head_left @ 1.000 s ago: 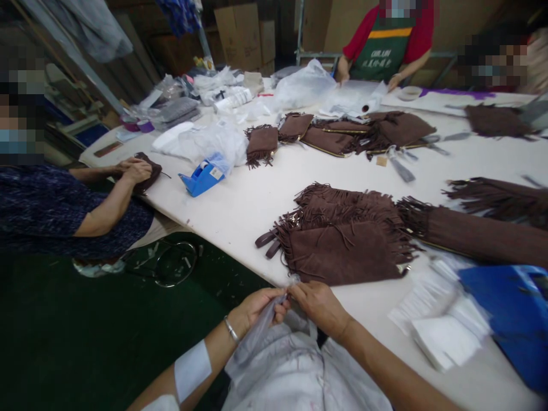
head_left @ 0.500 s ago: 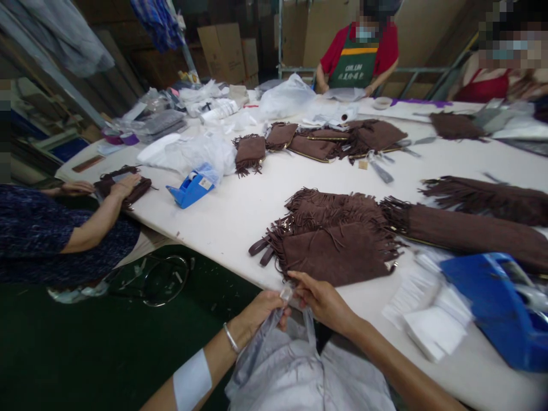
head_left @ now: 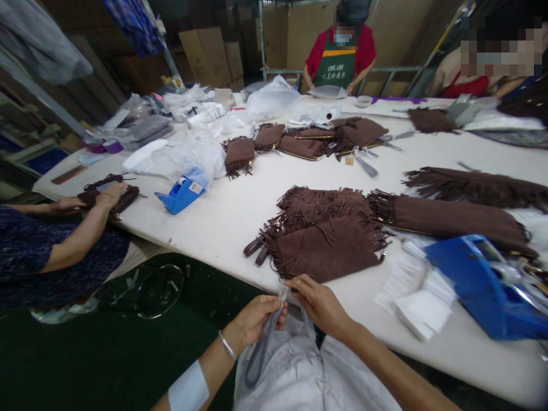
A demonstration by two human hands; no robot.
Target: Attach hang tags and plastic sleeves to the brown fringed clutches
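Note:
My left hand [head_left: 256, 317] and my right hand [head_left: 317, 301] meet at the near edge of the white table [head_left: 231, 211]. Both pinch the top of a clear plastic bag [head_left: 261, 354] that hangs down into my lap over grey-white cloth [head_left: 308, 377]. The fingers of each hand are closed on the bag's edge. Just beyond my hands lies a stack of brown suede fringed bags [head_left: 325, 242]. A silver bracelet is on my left wrist, and a white patch is on that forearm.
A big blue tape dispenser [head_left: 479, 285] and white paper sheets [head_left: 415, 291] lie to my right. More brown fringed bags [head_left: 454, 217] lie across the table. A small blue tape dispenser [head_left: 180, 194] sits left. A person [head_left: 55, 251] at left handles a brown bag; another stands at the far end.
My hands have kept their pinch on the plastic bag with small finger movements. The view has tilted up and shifted. The person at left has slid a hand along their brown bag.

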